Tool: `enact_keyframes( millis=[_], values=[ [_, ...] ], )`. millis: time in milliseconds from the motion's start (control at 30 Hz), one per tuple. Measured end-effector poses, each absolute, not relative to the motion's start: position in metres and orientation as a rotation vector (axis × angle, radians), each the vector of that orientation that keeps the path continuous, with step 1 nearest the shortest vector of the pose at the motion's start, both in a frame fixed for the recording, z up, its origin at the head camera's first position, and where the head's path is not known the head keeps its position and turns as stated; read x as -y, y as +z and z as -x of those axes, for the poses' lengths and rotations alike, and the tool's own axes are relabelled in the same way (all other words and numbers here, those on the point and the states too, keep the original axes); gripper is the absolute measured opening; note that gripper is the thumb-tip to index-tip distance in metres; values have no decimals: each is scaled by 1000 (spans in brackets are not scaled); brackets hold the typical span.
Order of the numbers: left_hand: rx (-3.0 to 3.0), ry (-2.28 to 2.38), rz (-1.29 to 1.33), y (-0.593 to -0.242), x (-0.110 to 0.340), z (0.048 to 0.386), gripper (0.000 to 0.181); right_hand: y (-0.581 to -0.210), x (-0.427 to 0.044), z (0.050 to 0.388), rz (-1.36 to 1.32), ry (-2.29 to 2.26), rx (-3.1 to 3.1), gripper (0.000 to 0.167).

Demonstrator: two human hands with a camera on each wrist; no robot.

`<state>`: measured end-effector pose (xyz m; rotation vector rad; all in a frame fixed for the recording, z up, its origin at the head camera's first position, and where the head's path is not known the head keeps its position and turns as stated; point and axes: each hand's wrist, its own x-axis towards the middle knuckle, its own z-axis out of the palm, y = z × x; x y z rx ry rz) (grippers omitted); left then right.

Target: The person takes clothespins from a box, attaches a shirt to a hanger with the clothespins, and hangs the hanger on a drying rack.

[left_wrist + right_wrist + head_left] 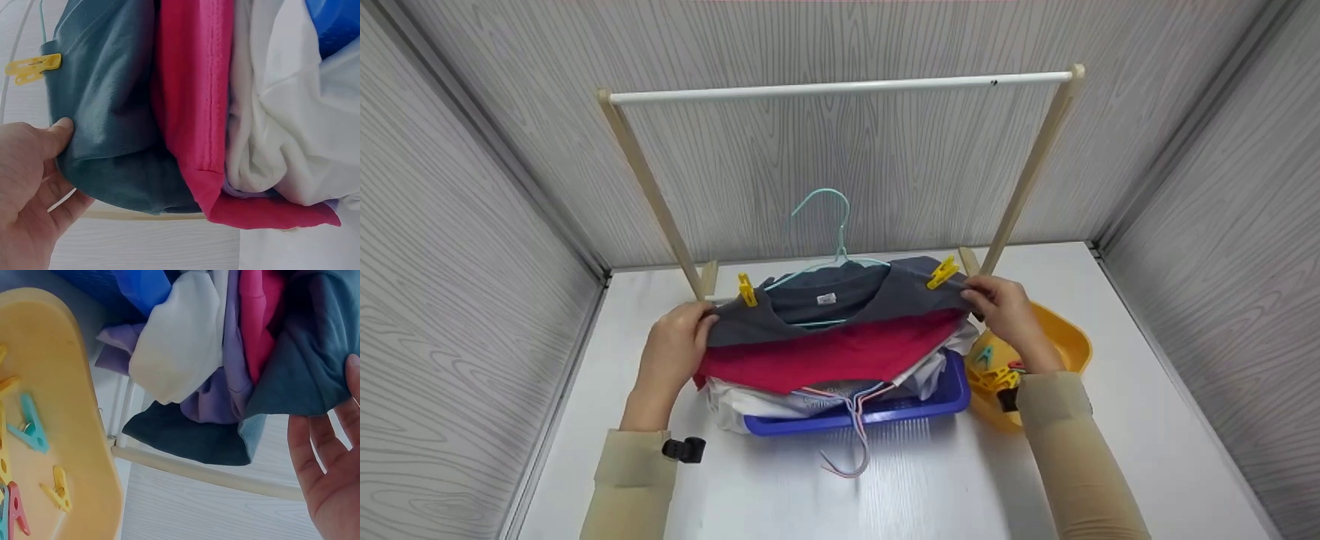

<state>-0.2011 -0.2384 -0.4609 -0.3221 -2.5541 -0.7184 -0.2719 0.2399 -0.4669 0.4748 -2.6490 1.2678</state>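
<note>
A dark grey shirt (810,311) hangs on a mint-green hanger (844,232), with a yellow clothespin (747,290) at its left shoulder and another yellow clothespin (943,273) at its right. My left hand (675,345) pinches the shirt's left edge between thumb and fingers; the left wrist view shows the thumb on the cloth just below the clothespin. At the opposite edge my right hand (1003,309) pinches the grey cloth. Directly below lies a red garment (840,356), over white cloth (750,401) and a blue basket (855,420). Purple cloth (214,399) shows in the right wrist view.
A rack with a white bar (840,88) and wooden legs (656,195) stands behind. Hanger hooks (859,442) stick out over the basket's front. On the right, a yellow tub (1072,341) holds several clothespins. Panel walls enclose the white table (765,487).
</note>
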Motion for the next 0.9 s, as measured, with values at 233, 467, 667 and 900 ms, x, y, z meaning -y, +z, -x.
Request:
enact_keyframes(
  millis=[233,467,667,900],
  values=[
    [2477,-684,279,-447,232,212,16,-459,-244,278,-444,1262,2565,16],
    [2399,-701,247,-428,220,230,16,-459,-249,283,-331,1342,2483,19],
    [2365,-771,248,-412,208,251,15,-459,-251,287,-205,1468,2405,25],
    [2343,-911,224,-399,196,273,17,-458,-253,291,-48,1605,2303,30]
  ],
)
